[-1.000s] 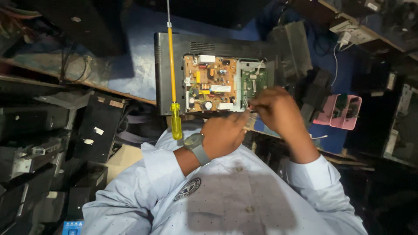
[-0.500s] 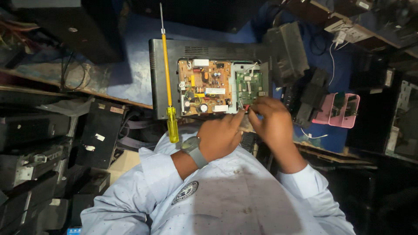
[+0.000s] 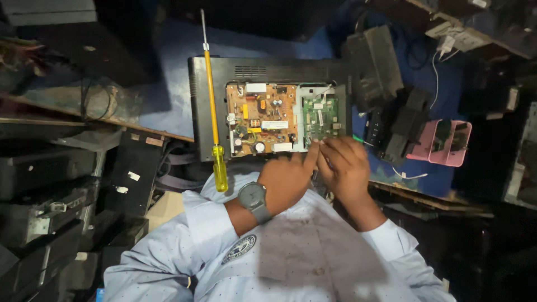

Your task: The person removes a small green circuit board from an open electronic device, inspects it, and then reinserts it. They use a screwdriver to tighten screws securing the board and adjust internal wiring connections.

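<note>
An opened black device [image 3: 268,70] lies flat with a brown circuit board [image 3: 261,118] and a smaller green board [image 3: 320,116] exposed. My left hand [image 3: 286,178], with a grey wristwatch [image 3: 254,198] on its wrist, stretches its index finger to the near edge of the green board's metal plate. My right hand [image 3: 348,168] curls beside it, fingertips touching the left ones at that same edge. Anything pinched between them is hidden. A long yellow screwdriver [image 3: 212,112] rests across the device's left side, untouched.
Black plastic covers [image 3: 372,67] and parts [image 3: 400,126] lie right of the device on a blue surface, beside a pink case [image 3: 442,142] and a white cable [image 3: 433,72]. Stacked dark equipment [image 3: 50,212] fills the left. My light blue shirt [image 3: 302,263] fills the bottom.
My right hand has drawn down from over the green board to its near edge, closing up against the left hand. The screwdriver and device have not moved.
</note>
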